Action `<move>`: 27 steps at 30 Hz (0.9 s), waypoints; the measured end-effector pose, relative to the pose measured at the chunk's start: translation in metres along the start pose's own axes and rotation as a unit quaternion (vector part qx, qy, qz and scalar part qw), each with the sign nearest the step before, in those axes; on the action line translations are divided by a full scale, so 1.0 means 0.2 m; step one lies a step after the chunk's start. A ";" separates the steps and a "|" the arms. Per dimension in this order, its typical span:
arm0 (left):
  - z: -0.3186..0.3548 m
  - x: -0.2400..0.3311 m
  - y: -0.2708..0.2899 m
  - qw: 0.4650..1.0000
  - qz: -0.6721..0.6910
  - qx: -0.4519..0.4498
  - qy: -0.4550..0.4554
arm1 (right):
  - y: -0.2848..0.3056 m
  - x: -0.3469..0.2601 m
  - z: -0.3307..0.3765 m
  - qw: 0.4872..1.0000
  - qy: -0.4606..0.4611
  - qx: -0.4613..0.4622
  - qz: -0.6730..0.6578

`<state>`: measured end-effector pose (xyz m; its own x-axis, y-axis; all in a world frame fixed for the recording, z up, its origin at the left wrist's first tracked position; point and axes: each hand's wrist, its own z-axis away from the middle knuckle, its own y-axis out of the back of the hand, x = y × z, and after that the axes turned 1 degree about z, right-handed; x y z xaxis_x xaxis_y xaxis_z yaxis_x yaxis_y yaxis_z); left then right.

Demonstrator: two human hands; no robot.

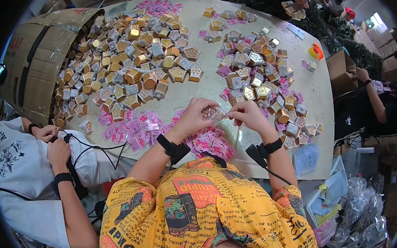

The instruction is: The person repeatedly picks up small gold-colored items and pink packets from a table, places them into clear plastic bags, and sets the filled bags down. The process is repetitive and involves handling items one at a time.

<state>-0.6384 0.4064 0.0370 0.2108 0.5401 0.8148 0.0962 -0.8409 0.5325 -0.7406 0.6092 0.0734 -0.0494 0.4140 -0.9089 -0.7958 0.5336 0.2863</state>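
Note:
Over the near middle of the table, my left hand grips a small clear, shiny piece between thumb and fingers. My right hand is closed in a pinch beside it; whatever its fingertips hold is too small to make out. A heap of pink printed tags lies below my left hand, and more pink tags spread to its left. Right of my right hand runs a pile of faceted gold and silver ornaments mixed with pink tags. A bundle of fine clear strands rests at the near right edge.
A cardboard carton lies tipped at the far left, with many gold and silver ornaments spread before it. An orange tape roll sits near the right edge. A person in white sits at left; others work at the back and right.

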 end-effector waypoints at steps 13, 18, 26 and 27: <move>-0.02 -0.06 -0.11 0.998 -0.002 -0.067 0.013 | -0.03 0.24 -0.06 0.999 -0.021 -0.016 -0.046; -0.08 -0.38 -0.11 0.993 0.004 0.043 0.110 | 0.36 0.28 -0.08 0.951 0.023 0.298 0.075; -0.11 -0.54 -0.19 0.950 -0.242 -0.062 0.186 | 0.31 0.57 0.22 0.922 -0.026 0.288 0.256; -0.12 -0.54 -0.24 0.950 -0.247 -0.062 0.178 | 0.20 0.67 0.23 0.937 -0.119 0.174 0.278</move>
<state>-0.6898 0.3896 -0.0716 -0.1753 0.8640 0.4720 -0.0227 -0.4829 0.8754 -0.7511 0.7207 -0.0225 -0.2294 0.8303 -0.5080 -0.4396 0.3773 0.8151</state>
